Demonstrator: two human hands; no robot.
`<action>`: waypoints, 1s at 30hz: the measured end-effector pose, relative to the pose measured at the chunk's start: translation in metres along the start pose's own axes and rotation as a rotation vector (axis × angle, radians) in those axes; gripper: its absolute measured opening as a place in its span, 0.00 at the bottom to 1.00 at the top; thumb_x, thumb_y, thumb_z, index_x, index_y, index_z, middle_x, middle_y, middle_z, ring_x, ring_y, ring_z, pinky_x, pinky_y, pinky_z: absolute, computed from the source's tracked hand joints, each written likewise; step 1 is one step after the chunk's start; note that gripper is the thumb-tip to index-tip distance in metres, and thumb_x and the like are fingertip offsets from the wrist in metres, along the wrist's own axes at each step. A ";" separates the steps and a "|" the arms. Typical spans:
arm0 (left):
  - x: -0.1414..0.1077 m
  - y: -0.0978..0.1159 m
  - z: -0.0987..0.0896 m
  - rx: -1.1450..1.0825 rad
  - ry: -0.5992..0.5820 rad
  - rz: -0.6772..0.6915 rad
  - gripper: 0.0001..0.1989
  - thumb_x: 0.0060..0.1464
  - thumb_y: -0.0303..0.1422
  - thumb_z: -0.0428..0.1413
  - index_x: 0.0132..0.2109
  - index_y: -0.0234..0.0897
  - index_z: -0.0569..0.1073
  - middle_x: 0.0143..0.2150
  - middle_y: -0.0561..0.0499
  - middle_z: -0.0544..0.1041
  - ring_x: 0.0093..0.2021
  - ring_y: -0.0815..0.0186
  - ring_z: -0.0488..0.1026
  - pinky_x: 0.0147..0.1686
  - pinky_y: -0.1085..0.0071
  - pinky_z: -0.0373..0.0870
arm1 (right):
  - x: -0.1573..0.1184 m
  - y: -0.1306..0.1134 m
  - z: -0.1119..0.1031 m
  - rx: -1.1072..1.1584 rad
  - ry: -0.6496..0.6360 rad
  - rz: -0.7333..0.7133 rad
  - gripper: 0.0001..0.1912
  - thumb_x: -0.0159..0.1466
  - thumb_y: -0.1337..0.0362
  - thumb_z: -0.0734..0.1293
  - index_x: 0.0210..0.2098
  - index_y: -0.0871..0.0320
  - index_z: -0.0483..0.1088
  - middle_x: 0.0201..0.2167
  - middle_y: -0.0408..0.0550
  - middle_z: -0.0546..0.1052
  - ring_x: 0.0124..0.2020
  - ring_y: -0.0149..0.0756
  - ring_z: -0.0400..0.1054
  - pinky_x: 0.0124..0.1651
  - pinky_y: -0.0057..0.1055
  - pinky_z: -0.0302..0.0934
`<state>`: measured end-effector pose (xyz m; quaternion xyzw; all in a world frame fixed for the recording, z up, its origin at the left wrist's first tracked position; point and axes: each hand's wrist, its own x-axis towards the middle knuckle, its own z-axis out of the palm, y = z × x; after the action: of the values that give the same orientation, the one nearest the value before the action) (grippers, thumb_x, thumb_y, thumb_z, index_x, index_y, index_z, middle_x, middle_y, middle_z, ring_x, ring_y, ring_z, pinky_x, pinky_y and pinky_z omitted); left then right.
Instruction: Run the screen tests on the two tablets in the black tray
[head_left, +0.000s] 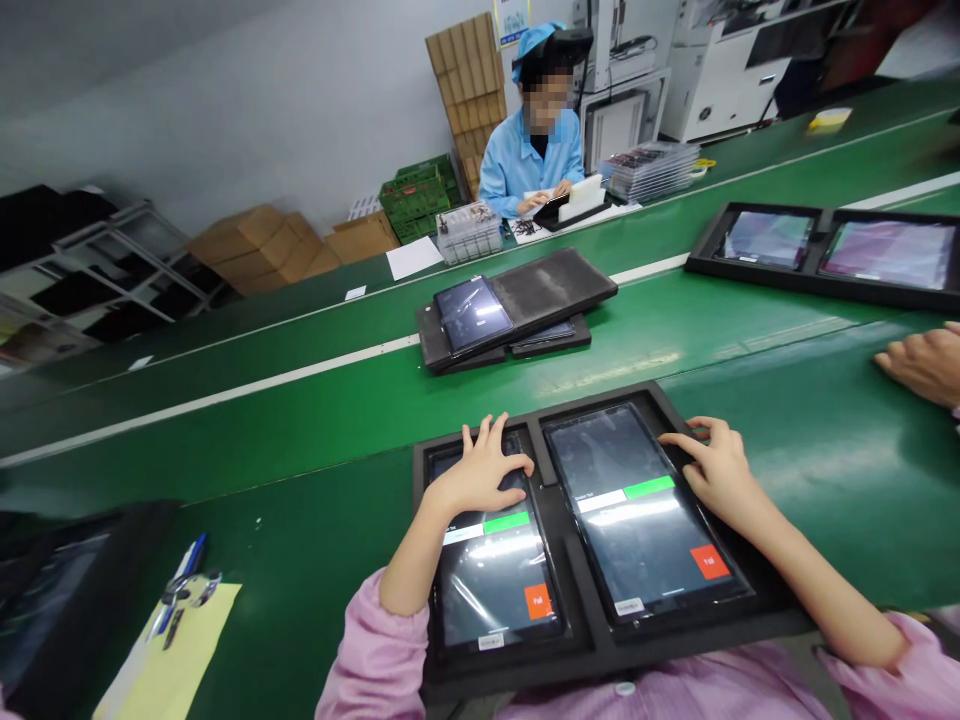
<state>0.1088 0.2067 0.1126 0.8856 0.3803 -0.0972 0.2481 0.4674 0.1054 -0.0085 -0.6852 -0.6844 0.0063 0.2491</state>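
In front of me lies a black foam tray [576,570] with two tablets side by side. Both screens are lit with a white and green bar and a red "Fail" box. My left hand [484,472] rests over the upper part of the left tablet [495,585], fingers spread, hiding some of its screen. At the upper right edge of the right tablet [630,500], my right hand [716,465] has its fingers apart, the index reaching to the tablet's rim. Neither hand is wrapped round anything.
Beyond, a tablet lies on stacked foam trays [555,285]. Another tray with two tablets [825,250] is at right, near another person's hand [926,360]. Yellow paper [199,650] with pens lies left. A worker in blue [536,150] sits opposite.
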 end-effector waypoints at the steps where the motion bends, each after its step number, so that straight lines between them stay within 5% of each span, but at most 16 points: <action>1: 0.000 0.000 0.000 -0.009 0.005 0.000 0.12 0.57 0.34 0.60 0.49 0.45 0.76 0.78 0.49 0.33 0.74 0.28 0.30 0.65 0.25 0.28 | 0.000 0.000 0.001 -0.015 -0.018 0.016 0.24 0.56 0.74 0.62 0.48 0.50 0.78 0.52 0.57 0.62 0.50 0.54 0.62 0.54 0.55 0.63; 9: -0.001 -0.003 -0.001 0.019 0.053 -0.054 0.26 0.52 0.19 0.46 0.53 0.47 0.74 0.76 0.49 0.45 0.75 0.41 0.39 0.68 0.28 0.36 | 0.001 0.011 0.009 0.008 -0.093 0.012 0.35 0.54 0.74 0.61 0.60 0.48 0.70 0.53 0.58 0.63 0.52 0.55 0.62 0.56 0.56 0.63; 15: 0.007 0.008 -0.005 0.058 0.047 -0.093 0.28 0.50 0.16 0.44 0.50 0.46 0.76 0.74 0.47 0.52 0.75 0.43 0.44 0.67 0.27 0.39 | 0.008 0.021 0.016 0.074 -0.119 0.044 0.35 0.53 0.75 0.59 0.57 0.47 0.74 0.49 0.56 0.63 0.54 0.54 0.61 0.57 0.54 0.62; 18: -0.005 -0.008 -0.011 -0.020 0.030 -0.049 0.33 0.49 0.16 0.44 0.57 0.48 0.73 0.76 0.49 0.49 0.76 0.47 0.41 0.70 0.34 0.37 | 0.007 0.018 0.011 0.076 -0.106 0.036 0.35 0.53 0.74 0.60 0.57 0.47 0.74 0.50 0.56 0.63 0.54 0.54 0.61 0.57 0.55 0.61; 23: -0.065 -0.071 -0.009 -0.197 0.147 -0.142 0.41 0.53 0.25 0.48 0.73 0.47 0.50 0.76 0.45 0.49 0.76 0.50 0.40 0.71 0.36 0.34 | -0.009 -0.023 -0.027 0.090 -0.018 -0.114 0.25 0.67 0.68 0.57 0.61 0.50 0.70 0.55 0.60 0.64 0.54 0.55 0.61 0.55 0.56 0.62; 27: -0.094 -0.101 0.007 -0.306 0.220 -0.070 0.39 0.58 0.36 0.52 0.74 0.41 0.47 0.76 0.43 0.44 0.75 0.48 0.38 0.73 0.46 0.39 | -0.021 -0.080 -0.050 0.102 -0.210 -0.503 0.18 0.70 0.64 0.63 0.58 0.43 0.72 0.61 0.58 0.64 0.60 0.56 0.58 0.58 0.57 0.59; 30: -0.092 -0.103 0.017 -0.321 0.262 -0.070 0.40 0.58 0.39 0.53 0.74 0.43 0.48 0.74 0.43 0.45 0.75 0.47 0.40 0.72 0.45 0.40 | -0.025 -0.105 -0.047 0.055 -0.254 -0.626 0.20 0.66 0.62 0.70 0.57 0.43 0.73 0.63 0.60 0.62 0.61 0.61 0.58 0.59 0.65 0.53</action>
<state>-0.0287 0.2006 0.0934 0.8260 0.4506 0.0720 0.3309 0.3840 0.0598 0.0614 -0.4285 -0.8867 0.0333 0.1704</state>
